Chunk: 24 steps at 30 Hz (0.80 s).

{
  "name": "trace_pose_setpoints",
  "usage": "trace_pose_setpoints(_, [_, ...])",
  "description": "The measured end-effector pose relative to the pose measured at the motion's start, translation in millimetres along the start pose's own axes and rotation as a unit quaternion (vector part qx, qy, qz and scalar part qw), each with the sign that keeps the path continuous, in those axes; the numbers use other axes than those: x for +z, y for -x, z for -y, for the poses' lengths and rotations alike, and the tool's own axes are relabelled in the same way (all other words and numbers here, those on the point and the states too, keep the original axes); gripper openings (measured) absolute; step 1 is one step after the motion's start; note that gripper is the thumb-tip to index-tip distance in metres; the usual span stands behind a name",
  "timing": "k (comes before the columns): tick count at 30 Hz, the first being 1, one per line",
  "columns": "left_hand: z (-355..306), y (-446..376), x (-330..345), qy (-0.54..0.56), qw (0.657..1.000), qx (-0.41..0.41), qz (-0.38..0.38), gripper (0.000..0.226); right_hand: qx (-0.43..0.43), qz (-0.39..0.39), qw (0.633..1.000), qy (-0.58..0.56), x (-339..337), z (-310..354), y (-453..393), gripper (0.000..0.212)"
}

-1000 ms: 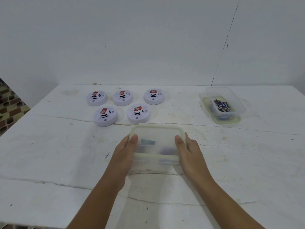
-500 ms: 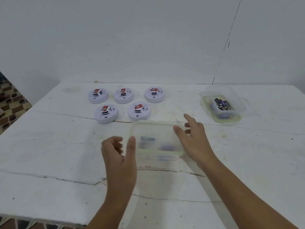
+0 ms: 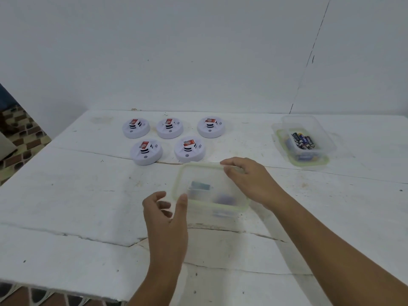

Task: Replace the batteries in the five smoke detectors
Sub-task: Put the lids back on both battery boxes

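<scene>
Centrally, near the lower middle of the frame: lidded clear plastic container (image 3: 209, 191) with a pale green rim, sitting on the cracked white table (image 3: 66, 206), blurred bluish contents showing through the lid but not identifiable. Right hand (image 3: 249, 180) reaching in from the lower right, resting over the container's far right corner, fingers curled onto the lid edge; whether actually pinching the rim, cannot tell. Left hand (image 3: 165, 215) rising from the bottom centre, hovering just beside the container's near left corner, fingers loosely spread and half curled, thumb (image 3: 182, 202) pointing up against the rim line, gripping nothing.

Above the container, toward the upper middle of the table: five white round smoke detectors, each bearing a red label on top, lying in two rows. Back row, left to right: first detector (image 3: 136, 128), second detector (image 3: 169, 127), third detector (image 3: 211, 127). Front row: fourth detector (image 3: 146, 151) at left, fifth detector (image 3: 189, 149) at right, lying just beyond the container's far edge.

At the right of the frame, well apart from both hands: open clear tub (image 3: 309, 138) sitting on its green-rimmed lid (image 3: 313, 161), holding several dark cylindrical batteries (image 3: 303, 140) lying side by side.

Behind everything: plain white wall (image 3: 198, 51); at the left edge, patterned floor tiles (image 3: 24, 133).
</scene>
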<state>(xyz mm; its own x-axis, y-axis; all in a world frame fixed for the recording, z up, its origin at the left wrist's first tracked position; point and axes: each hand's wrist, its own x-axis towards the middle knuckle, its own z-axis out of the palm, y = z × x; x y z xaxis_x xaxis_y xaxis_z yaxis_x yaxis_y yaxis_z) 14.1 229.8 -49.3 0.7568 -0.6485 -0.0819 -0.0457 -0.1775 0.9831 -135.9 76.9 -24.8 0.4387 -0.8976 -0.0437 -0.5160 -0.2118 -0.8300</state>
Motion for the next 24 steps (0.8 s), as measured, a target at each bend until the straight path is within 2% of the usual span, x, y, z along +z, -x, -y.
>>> trace_pose_setpoints(4, [-4, -17, 2, 0.007, 0.998, -0.015, 0.061, 0.023, 0.008, -0.008, 1.0, 0.016, 2, 0, -5, 0.015])
trace_pose_setpoints(9, [-8, -26, 5, 0.051, 0.997, -0.026, 0.05, 0.013, 0.028, -0.028, 0.999, -0.019, 11, 2, -6, 0.026])
trace_pose_setpoints(15, [-7, -43, 2, 0.035, 0.997, -0.052, 0.051, 0.013, 0.033, -0.04, 0.998, -0.028, 14, 1, -5, 0.031])
trace_pose_setpoints(17, [-6, -45, 2, 0.026, 0.996, -0.05, 0.065, 0.017, 0.031, -0.034, 0.999, 0.011, 12, 2, -6, 0.036])
trace_pose_setpoints(21, [-14, -56, 9, -0.02, 0.994, -0.043, 0.101, 0.025, 0.021, 0.029, 0.99, 0.138, 11, 8, -10, 0.061])
trace_pose_setpoints(24, [-20, -62, 18, -0.053, 0.991, -0.031, 0.122, 0.023, 0.015, 0.025, 0.992, 0.125, 15, 8, -10, 0.06])
